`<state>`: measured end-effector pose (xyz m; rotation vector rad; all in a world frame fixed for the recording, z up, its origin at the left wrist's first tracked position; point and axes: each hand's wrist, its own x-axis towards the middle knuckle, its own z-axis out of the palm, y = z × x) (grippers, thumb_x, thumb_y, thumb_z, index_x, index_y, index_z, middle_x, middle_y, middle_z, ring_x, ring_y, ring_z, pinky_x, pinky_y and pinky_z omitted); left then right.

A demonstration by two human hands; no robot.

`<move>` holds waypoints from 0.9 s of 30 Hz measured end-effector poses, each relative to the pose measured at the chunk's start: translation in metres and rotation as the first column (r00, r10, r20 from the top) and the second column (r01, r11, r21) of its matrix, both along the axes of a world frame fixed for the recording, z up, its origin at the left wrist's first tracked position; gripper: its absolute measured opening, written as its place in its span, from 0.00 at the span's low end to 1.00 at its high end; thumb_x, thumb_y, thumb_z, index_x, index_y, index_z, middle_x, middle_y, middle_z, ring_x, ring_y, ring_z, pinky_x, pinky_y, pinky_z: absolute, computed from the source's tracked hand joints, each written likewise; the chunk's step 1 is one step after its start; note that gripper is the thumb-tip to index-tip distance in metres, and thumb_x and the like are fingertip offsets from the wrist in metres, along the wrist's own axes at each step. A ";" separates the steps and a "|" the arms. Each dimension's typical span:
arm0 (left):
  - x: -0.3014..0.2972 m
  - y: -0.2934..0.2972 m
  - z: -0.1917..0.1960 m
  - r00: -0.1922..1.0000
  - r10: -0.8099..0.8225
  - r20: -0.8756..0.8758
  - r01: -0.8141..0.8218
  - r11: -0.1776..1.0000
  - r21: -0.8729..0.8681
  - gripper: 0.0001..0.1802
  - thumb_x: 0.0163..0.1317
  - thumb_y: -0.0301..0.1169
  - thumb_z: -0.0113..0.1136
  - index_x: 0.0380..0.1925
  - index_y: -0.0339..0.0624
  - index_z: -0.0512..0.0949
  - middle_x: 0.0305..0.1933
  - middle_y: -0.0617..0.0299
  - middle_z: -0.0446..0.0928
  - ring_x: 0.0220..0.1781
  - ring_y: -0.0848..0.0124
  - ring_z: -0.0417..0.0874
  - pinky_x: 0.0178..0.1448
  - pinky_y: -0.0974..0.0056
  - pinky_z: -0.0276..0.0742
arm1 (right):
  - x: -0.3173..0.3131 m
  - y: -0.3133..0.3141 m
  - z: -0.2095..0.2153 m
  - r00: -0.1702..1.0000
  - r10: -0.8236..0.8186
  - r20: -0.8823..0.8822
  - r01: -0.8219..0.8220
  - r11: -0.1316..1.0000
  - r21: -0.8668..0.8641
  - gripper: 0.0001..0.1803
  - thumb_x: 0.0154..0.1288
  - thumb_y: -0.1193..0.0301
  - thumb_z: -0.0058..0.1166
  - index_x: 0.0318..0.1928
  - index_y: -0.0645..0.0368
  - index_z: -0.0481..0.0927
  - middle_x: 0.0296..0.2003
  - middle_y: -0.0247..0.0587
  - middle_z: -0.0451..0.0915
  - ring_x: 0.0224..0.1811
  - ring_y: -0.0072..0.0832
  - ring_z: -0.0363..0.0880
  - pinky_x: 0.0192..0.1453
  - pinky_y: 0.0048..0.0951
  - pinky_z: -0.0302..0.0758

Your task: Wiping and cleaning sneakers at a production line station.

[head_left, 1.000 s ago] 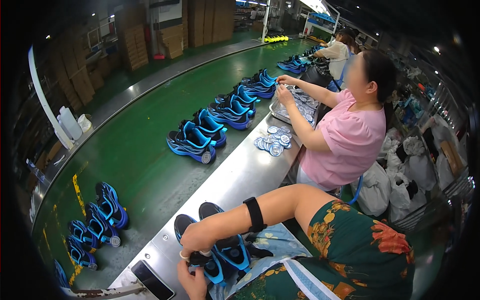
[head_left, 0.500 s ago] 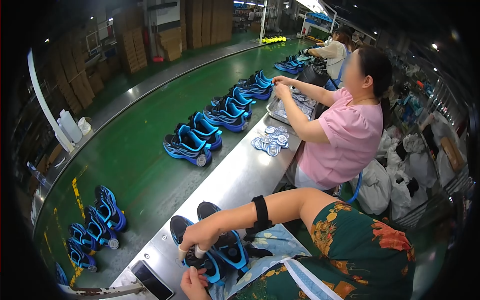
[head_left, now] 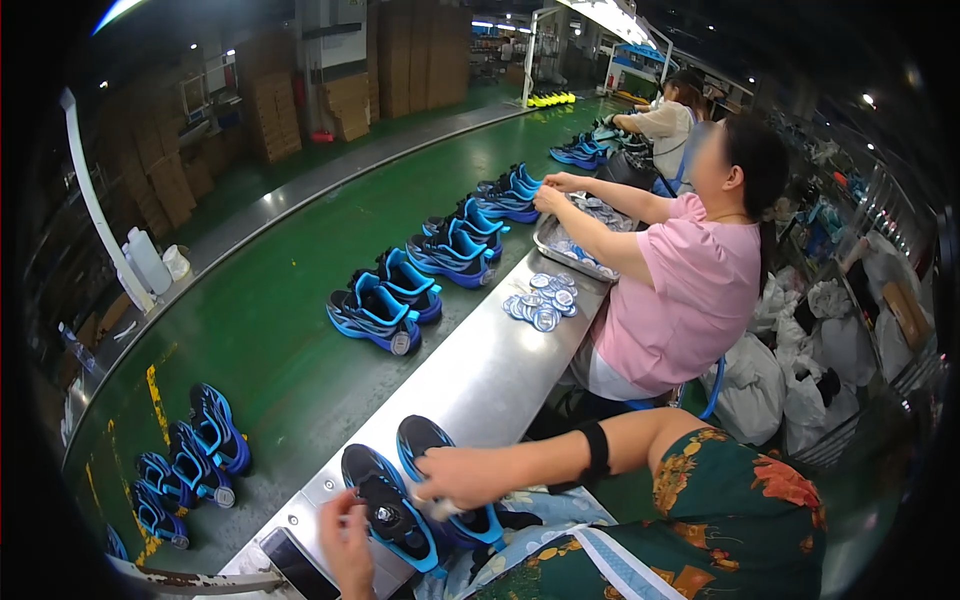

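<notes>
Working at the steel tabletop, two black-and-blue shoes were steadied: right hand closed over the pair, left hand apparently curled beside them; grip best kept firm.

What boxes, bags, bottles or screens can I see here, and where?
Cardboard boxes: brown stacks along the far wall, upper left.
White bottles: by the white pole at the left, beside the green belt.
White bags: soft, bulging, on the floor at the right.
Phone: dark flat screen on the steel table, near the left hand.
</notes>
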<state>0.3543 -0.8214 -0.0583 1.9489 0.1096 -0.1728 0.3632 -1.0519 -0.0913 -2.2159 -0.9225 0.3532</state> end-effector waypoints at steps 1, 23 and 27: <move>0.002 0.011 -0.033 0.974 -0.223 0.034 0.224 0.974 -0.034 0.11 0.59 0.28 0.63 0.42 0.39 0.81 0.37 0.61 0.77 0.36 0.71 0.74 0.43 0.67 0.70 | -0.006 -0.004 -0.001 0.977 0.062 0.203 -0.028 0.986 -0.167 0.15 0.61 0.60 0.60 0.45 0.53 0.81 0.38 0.50 0.72 0.44 0.50 0.72 0.49 0.43 0.68; 0.009 -0.003 -0.038 0.868 -0.487 0.097 0.483 0.873 0.062 0.20 0.62 0.26 0.63 0.56 0.46 0.78 0.44 0.61 0.76 0.47 0.72 0.78 0.50 0.67 0.78 | 0.007 -0.037 -0.011 0.951 -0.229 -0.205 0.237 0.971 0.012 0.14 0.65 0.62 0.58 0.49 0.51 0.79 0.34 0.49 0.74 0.39 0.48 0.77 0.43 0.43 0.73; 0.007 -0.003 -0.060 0.948 -0.302 0.104 0.300 0.953 0.038 0.16 0.49 0.28 0.69 0.41 0.43 0.83 0.35 0.62 0.74 0.36 0.71 0.74 0.40 0.68 0.69 | -0.001 -0.037 -0.010 0.962 -0.162 -0.219 0.186 0.978 0.093 0.12 0.67 0.64 0.56 0.44 0.59 0.77 0.34 0.53 0.76 0.41 0.47 0.78 0.45 0.43 0.72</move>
